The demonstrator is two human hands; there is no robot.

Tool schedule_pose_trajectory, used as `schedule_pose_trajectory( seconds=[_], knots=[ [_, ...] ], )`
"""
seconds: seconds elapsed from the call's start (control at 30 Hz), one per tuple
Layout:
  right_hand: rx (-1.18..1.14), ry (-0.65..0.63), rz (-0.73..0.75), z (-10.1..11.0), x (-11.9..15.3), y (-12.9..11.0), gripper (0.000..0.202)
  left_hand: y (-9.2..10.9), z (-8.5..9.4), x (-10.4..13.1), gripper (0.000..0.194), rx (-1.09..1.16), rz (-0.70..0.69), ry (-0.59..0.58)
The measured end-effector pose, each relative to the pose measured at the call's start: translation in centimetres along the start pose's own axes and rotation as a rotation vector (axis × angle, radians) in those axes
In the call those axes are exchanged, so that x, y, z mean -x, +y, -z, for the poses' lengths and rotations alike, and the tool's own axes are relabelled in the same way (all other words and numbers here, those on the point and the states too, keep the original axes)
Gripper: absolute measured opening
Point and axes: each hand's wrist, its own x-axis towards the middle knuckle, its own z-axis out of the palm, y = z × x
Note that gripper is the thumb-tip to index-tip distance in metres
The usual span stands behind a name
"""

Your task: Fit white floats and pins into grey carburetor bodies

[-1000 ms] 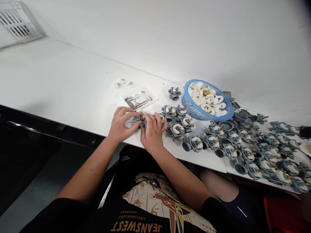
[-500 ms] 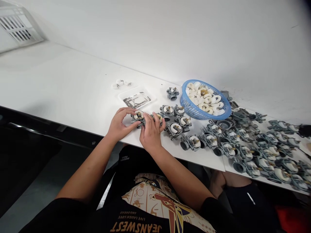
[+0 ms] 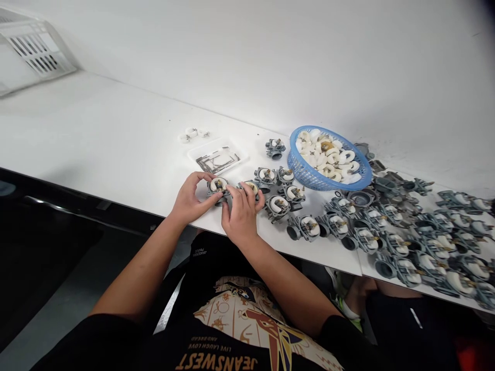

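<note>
head view: our left hand curves in a wide c, its forefinger and thumb gripping the metal body at its far and near edges. our right hand is partly curled, thumb and fingertips close in at the right side of that body; we cannot tell whether it grips anything. the body sits at the front of the worktop, just nearer to us than the white tray of thin metal pieces. its open face points up, showing a curved white piece. a stubby part points towards us; fingers hide enough that we cannot tell its long axis.

a second metal body lies just to the right, partly under our right fingers. farther right are the blue basket of white pieces and many similar bodies.

a second ago our left fingers covered more of the open face; now they are drawn back to its rim. another person's shoe has come into view.

our black shirt reads, upside down, "jeanswest" and "live laugh love".
</note>
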Motion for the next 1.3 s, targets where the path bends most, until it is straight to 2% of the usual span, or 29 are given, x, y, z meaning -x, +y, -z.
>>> schedule_pose_trajectory(
  seconds=[0.17, 0.33, 0.5, 0.8, 0.9, 0.97, 1.07, 1.1, 1.17, 1.23, 1.3],
  knots=[
    [-0.025, 0.036, 0.031, 0.0, 0.1, 0.1, 0.030, 0.1, -0.1, 0.0, 0.033, -0.013, 0.000, 0.009],
    [-0.027, 0.091, 0.068, 0.2, -0.1, 0.1, 0.010, 0.1, -0.1, 0.0, 0.031, -0.029, -0.013, 0.026],
    [-0.013, 0.125, 0.101, 0.3, -0.2, 0.2, 0.016, 0.1, -0.3, 0.0, 0.033, -0.029, 0.000, 0.058],
    [0.005, 0.044, 0.106, 0.6, -0.1, 0.4, 0.017, -0.1, -0.3, 0.2, 0.034, -0.043, 0.010, 0.041],
    [-0.007, -0.051, 0.132, 1.9, -0.1, -0.4, 0.008, -0.3, -0.2, 0.1, 0.031, -0.007, 0.008, 0.015],
    [-0.025, -0.120, 0.160, 3.8, -0.8, -0.9, 0.020, -0.4, -0.1, 0.1, 0.030, 0.020, 0.010, -0.007],
    [-0.067, -0.237, 0.200, 7.9, -4.0, -1.0, 0.027, -0.6, 0.0, 0.0, 0.032, 0.036, 0.024, -0.022],
    [-0.081, -0.312, 0.234, 9.3, -5.8, -0.7, 0.027, -0.6, 0.0, 0.0, 0.034, 0.043, 0.026, -0.023],
    [-0.067, -0.549, 0.317, 11.4, -10.4, 0.1, 0.026, -0.6, 0.0, 0.0, 0.035, 0.064, 0.032, -0.028],
    [0.032, -0.820, 0.271, 11.8, -15.3, 0.9, 0.022, -0.5, 0.0, -0.1, 0.033, 0.091, 0.037, -0.043],
    [0.194, -0.976, 0.170, 10.0, -19.4, 1.4, 0.022, -0.4, 0.1, -0.2, 0.031, 0.117, 0.039, -0.054]
  ],
)
